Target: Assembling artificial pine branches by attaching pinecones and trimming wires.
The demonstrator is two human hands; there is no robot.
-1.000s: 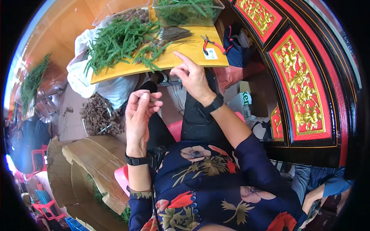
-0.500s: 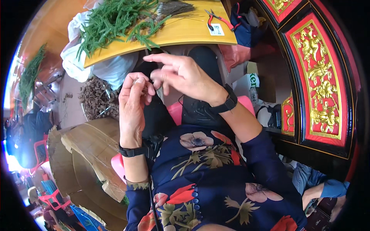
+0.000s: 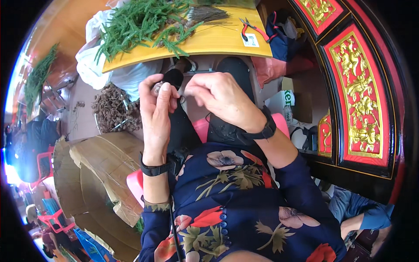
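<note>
My left hand (image 3: 158, 107) is closed around a small brown pine cone (image 3: 157, 87), which shows between the thumb and fingers. Beside it, slightly apart, my right hand (image 3: 220, 98) has its fingers curled in. Whatever those fingers may hold is hidden. Both hands are above my lap, just short of the yellow table (image 3: 131, 62). Green artificial fir sprigs (image 3: 135, 26) with some small cones lie on the tabletop, and next to them is a bundle of thin dark wires (image 3: 208, 15). Red-handled pliers (image 3: 255, 29) rest at the right end.
Left of my knees, a wire basket holds many pine cones (image 3: 112, 107). A large open cardboard box (image 3: 98, 174) stands at my left side. White plastic bags (image 3: 94, 70) hang by the table. A carved red-and-gold panel (image 3: 360, 96) stands at right; another person's arm (image 3: 355, 222) shows lower right.
My right hand has drawn its spread fingers in and shifted slightly right and down. My left hand keeps the pine cone, now more visible. The whole view has shifted slightly.
</note>
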